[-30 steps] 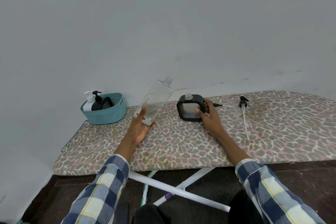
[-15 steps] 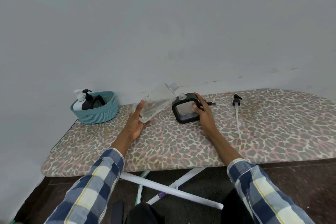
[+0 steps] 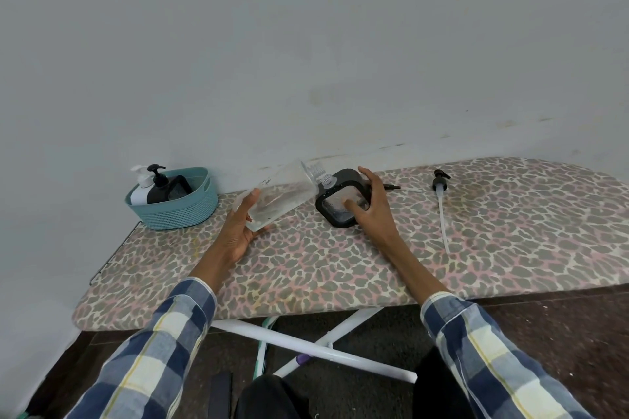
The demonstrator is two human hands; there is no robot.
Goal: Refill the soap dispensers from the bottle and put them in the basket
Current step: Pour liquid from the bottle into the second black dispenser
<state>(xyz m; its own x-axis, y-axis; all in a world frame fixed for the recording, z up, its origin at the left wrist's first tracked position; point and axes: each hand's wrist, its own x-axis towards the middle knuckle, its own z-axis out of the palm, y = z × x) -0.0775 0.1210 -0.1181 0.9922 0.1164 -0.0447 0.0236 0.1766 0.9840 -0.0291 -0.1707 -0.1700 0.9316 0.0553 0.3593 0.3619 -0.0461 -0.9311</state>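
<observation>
left grip (image 3: 238, 231): the hand is wrapped round the base end of the clear bottle (image 3: 279, 199), thumb up along its near side, holding it tipped steeply over to the right above the surface (image 3: 306, 269). the bottle's threaded neck points down at the small clear mouth on top of the black square dispenser (image 3: 342, 199), neck and mouth touching or very nearly so; a little clear liquid lies along the bottle's lower side. right grip (image 3: 371, 204): the hand clasps the dispenser, thumb pressed on its clear front window and fingers curled over the top and far edge, keeping it leaning back on the leopard-print ironing board cover. just right of that hand, a black pump head (image 3: 391, 186) sticks out from behind the fingers, lying on the cover. farther right, well apart, a second black pump (image 3: 439, 182) with a long clear tube lies flat on the board, tube running toward the near edge. at the board's left end stands the teal basket (image 3: 177, 211), against the wall, holding a white pump dispenser (image 3: 139, 192), a black pump dispenser (image 3: 159, 189) and another dark item that is too hidden to make out. both forearms wear blue, white and yellow plaid sleeves. white legs of the board cross below over a dark floor.
</observation>
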